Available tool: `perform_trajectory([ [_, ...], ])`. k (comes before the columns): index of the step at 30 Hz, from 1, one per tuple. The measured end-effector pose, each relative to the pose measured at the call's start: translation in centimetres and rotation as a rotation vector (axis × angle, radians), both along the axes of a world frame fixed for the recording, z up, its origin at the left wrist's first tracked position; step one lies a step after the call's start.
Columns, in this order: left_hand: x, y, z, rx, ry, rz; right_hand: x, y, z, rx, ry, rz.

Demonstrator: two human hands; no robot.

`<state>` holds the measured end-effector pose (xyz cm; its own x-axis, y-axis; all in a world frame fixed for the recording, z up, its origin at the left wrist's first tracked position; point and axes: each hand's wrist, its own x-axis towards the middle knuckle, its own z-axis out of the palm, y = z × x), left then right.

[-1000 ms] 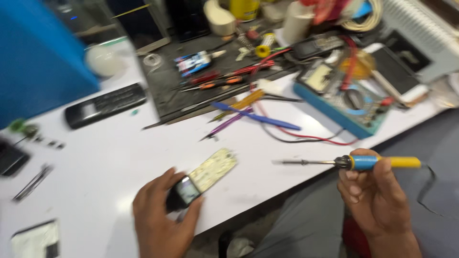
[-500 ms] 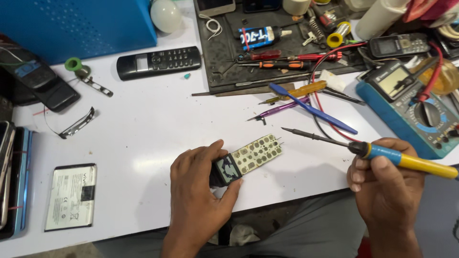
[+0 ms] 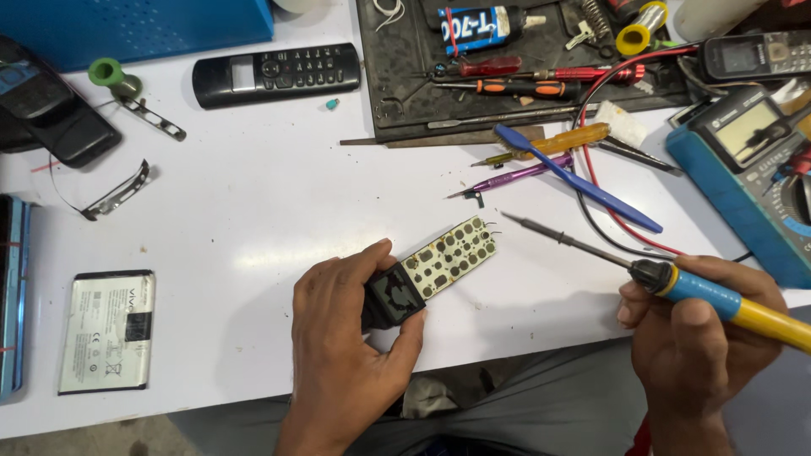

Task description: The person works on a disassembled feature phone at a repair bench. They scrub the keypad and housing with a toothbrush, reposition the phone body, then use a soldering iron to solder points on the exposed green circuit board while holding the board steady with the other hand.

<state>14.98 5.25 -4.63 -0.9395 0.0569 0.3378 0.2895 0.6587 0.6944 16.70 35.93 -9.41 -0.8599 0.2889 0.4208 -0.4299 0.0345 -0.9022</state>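
From the head camera we see our left hand [image 3: 346, 355] grasping a phone circuit board [image 3: 435, 268] by its dark screen end, thumb on one side and fingers on the other; the keypad end lies on the white tabletop [image 3: 253, 219] and points toward the upper right. Our right hand [image 3: 697, 338] is clenched around the blue and yellow handle of a soldering iron [image 3: 650, 274], whose tip hangs just beside the board's far end, not touching it.

The near tabletop edge runs right under both wrists. Between the board and the cordless handset [image 3: 276, 73] lies a wide bare stretch. To the left, a flat battery [image 3: 106, 329] sits well apart; a metal bracket [image 3: 118, 194] lies farther up. To the right, room is tighter: a blue pry tool [image 3: 574, 177], a purple tool [image 3: 515, 177] and red and black leads crowd near the iron. A dark work mat [image 3: 405, 76] with screwdrivers and a blue multimeter [image 3: 743, 169] fill the far right.
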Motion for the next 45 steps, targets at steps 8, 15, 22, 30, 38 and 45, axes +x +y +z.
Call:
perform_trajectory([
  [8, -0.2, 0.3, -0.6, 0.039, -0.037, 0.033, 0.2, -0.3, -1.1, 0.136, 0.027, -0.035],
  [15, -0.3, 0.7, -1.1, 0.117, -0.075, 0.047, 0.0, -0.2, -1.4, 0.194, 0.044, -0.055],
  [22, -0.5, 0.8, -1.5, 0.111, -0.047, 0.042, 0.3, 0.0, -1.8, 0.205, 0.031, -0.035],
  [30, -0.5, 1.1, -1.6, 0.178, -0.076, 0.042, 0.1, 0.3, -1.9, 0.282, 0.043, -0.060],
  [38, -0.6, 1.2, -1.9, 0.189, -0.063, 0.034, -0.2, 0.4, -1.8, 0.320, 0.039, -0.045],
  [45, -0.6, 1.2, -2.1, 0.189, -0.068, 0.037, -0.1, 0.3, -1.9, 0.319, 0.035, -0.053],
])
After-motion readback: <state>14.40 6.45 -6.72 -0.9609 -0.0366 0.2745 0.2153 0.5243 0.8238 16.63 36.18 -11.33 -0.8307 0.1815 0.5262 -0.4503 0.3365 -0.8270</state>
